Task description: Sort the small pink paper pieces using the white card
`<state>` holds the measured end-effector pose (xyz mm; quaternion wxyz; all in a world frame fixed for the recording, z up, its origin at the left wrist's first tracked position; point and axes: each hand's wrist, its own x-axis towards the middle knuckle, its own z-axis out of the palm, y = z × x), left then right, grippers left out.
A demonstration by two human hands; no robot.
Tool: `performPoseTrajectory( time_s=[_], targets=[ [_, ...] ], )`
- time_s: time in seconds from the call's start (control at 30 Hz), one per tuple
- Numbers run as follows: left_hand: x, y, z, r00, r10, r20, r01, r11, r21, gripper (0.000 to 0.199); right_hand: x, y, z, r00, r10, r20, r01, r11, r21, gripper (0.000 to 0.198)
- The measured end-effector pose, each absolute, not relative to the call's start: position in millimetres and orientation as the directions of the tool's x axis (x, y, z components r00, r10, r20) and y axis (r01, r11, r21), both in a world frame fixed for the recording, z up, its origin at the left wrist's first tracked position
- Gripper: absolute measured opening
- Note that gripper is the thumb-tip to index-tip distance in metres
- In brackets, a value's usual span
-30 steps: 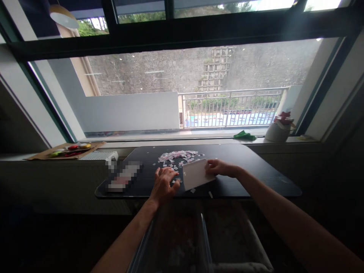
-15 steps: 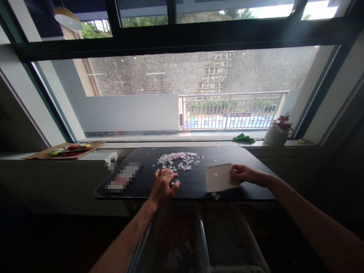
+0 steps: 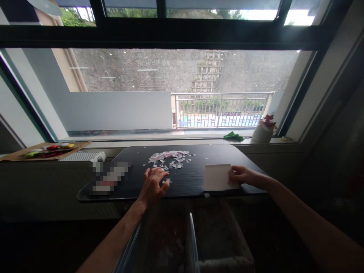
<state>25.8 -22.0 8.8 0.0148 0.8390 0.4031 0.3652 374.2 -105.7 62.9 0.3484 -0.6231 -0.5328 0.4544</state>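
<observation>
My left hand (image 3: 154, 185) is over the dark table (image 3: 182, 189), fingers apart and holding nothing. A few small paper pieces (image 3: 166, 181) lie beside its thumb. Just beyond its fingertips a loose heap of small white and pinkish paper pieces (image 3: 170, 154) spreads on the tabletop. My right hand (image 3: 240, 176) grips the right side of a flat white rectangular piece (image 3: 216, 177), like a card or a shallow lid. It stands tilted near the table's front edge. A small paper piece (image 3: 207, 195) lies at the edge below it.
Below the table edge sits an open bin (image 3: 167, 235), with pale scraps inside, and a second compartment (image 3: 218, 231) to its right. A blurred-out item (image 3: 109, 182) lies at the table's left. On the sill are a green cloth (image 3: 233, 136) and a white pot (image 3: 263, 132).
The camera view has shifted a little. The white piece has turned slightly in my right hand. Two paper pieces were below it at the edge; now one shows. My left hand keeps its pose.
</observation>
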Motion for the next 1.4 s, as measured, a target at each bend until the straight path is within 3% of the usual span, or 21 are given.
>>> performPoseTrajectory(
  time_s=[0.13,0.33,0.53,0.8,0.97,1.1,1.4],
  targets=[
    [25,-20,10,0.364,0.700,0.614,0.637,-0.668,0.384,0.024,376,-113,65,-0.021,0.978,-0.207,0.348,-0.187,-0.919,0.049],
    [9,-10,24,0.146,0.768,0.624,0.540,-0.591,0.600,0.031,375,-98,52,0.062,0.992,-0.107,0.320,-0.122,-0.940,0.054],
    [-9,-9,20,0.217,0.756,0.618,0.700,-0.561,0.441,0.020,314,-53,24,0.059,0.998,0.016,0.138,0.008,-0.990,0.049],
    [-8,-18,6,0.428,0.718,0.548,0.708,-0.644,0.290,0.018,274,-34,25,0.115,0.993,0.016,0.219,-0.009,-0.976,0.031],
    [-11,-17,6,0.534,0.686,0.493,0.661,-0.703,0.263,0.023,278,-38,28,0.025,0.999,-0.031,0.157,-0.034,-0.987,0.037],
    [-11,-18,6,0.559,0.680,0.474,0.656,-0.713,0.248,0.025,273,-34,27,0.058,0.998,0.006,0.117,-0.001,-0.993,0.036],
    [-10,-21,7,0.507,0.689,0.517,0.663,-0.696,0.277,0.022,266,-48,37,0.014,1.000,-0.007,0.243,-0.010,-0.970,0.032]
  ],
)
